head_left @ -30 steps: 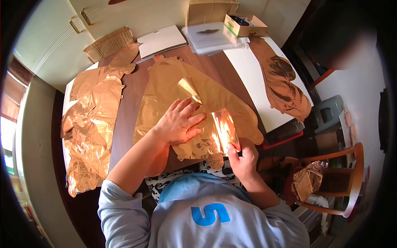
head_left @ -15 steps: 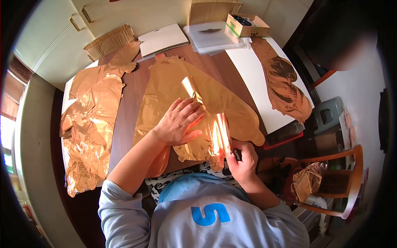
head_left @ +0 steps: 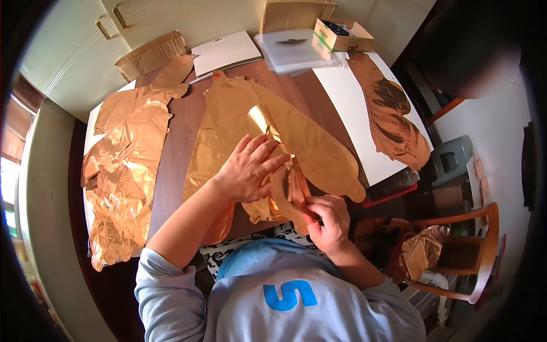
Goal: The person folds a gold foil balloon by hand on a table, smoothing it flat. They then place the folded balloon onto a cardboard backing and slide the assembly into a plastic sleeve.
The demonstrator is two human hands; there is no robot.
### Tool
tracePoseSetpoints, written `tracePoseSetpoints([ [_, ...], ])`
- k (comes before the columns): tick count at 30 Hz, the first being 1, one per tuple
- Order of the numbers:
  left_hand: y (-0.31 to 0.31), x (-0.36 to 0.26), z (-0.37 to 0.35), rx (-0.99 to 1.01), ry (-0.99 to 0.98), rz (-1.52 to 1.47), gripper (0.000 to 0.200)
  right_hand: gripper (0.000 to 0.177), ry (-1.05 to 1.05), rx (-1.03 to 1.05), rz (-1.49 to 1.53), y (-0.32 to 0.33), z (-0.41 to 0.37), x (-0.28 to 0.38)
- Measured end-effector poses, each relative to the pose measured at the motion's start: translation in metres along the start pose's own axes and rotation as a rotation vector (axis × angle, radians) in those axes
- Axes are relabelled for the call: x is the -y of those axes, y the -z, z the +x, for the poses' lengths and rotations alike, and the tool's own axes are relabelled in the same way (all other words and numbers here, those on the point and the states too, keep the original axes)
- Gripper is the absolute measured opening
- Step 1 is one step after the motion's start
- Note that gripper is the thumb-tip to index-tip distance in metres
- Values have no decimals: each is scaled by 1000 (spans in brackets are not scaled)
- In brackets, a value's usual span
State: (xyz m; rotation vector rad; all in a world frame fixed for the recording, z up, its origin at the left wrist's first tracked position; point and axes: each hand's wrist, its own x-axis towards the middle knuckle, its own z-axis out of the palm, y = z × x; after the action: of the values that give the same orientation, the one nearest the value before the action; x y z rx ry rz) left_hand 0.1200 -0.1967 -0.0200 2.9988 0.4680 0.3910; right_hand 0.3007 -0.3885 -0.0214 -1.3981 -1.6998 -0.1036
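Note:
A large gold foil sheet [head_left: 325, 154] lies flat on the brown table [head_left: 179, 134], with a part folded over near its middle. My left hand [head_left: 248, 171] rests on the foil with its fingers spread, pressing near the fold. To its right, my right hand [head_left: 329, 221] pinches the lower right edge of the folded part between thumb and fingers. That part stands up in a narrow, creased strip between my hands.
More crinkled gold foil [head_left: 128, 154] covers the table's left side. Darker copper foil [head_left: 390, 117] lies on a white board [head_left: 333, 91] at right. Behind are clear plastic sheets [head_left: 290, 51], a small box [head_left: 345, 43] and white card [head_left: 225, 54]. A chair [head_left: 484, 245] stands at lower right.
My right hand has moved slightly left and down with the foil's edge. The folded part has narrowed and lifted off the sheet. My left hand has stayed almost in place.

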Motion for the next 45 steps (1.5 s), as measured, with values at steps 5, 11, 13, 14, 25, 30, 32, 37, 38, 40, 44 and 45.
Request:
tracePoseSetpoints([
  [5, 5, -2, -1, 47, 12, 22, 93, 27, 79, 44, -15, -6, -1, 1],
  [11, 1, 2, -4, 72, 7, 44, 103, 25, 138, 116, 6, -8, -2, 3],
  [13, 4, 1, -3, 110, 15, 40, 105, 24, 152, 127, 16, -9, -2, 3],
  [14, 6, 1, -3, 117, 23, 23, 106, 24, 153, 128, 22, -9, -2, 3],
  [25, 4, 3, -4, 159, 36, 54, 117, 22, 215, 329, 250, -5, 7, -7],
  [30, 16, -2, -1, 209, 66, -1, 120, 21, 102, 273, 232, 12, 34, -56],
  [32, 16, -2, 0, 196, 62, -5, 118, 22, 122, 284, 21, 5, 50, -69],
  [37, -2, 1, -4, 12, 23, 9, 97, 34, 214, 486, -147, -12, 56, -75],
  [38, -4, 2, -5, 31, 25, 13, 93, 35, 219, 484, -145, -12, 55, -74],
  [40, 1, 1, -5, 68, 29, 21, 86, 39, 231, 481, -142, -12, 54, -74],
  [44, -2, 3, -4, 44, 16, 13, 93, 44, 259, 482, -167, -11, 54, -67],
  [45, -3, 3, -4, 35, 19, -8, 95, 45, 264, 488, -171, -12, 55, -66],
])
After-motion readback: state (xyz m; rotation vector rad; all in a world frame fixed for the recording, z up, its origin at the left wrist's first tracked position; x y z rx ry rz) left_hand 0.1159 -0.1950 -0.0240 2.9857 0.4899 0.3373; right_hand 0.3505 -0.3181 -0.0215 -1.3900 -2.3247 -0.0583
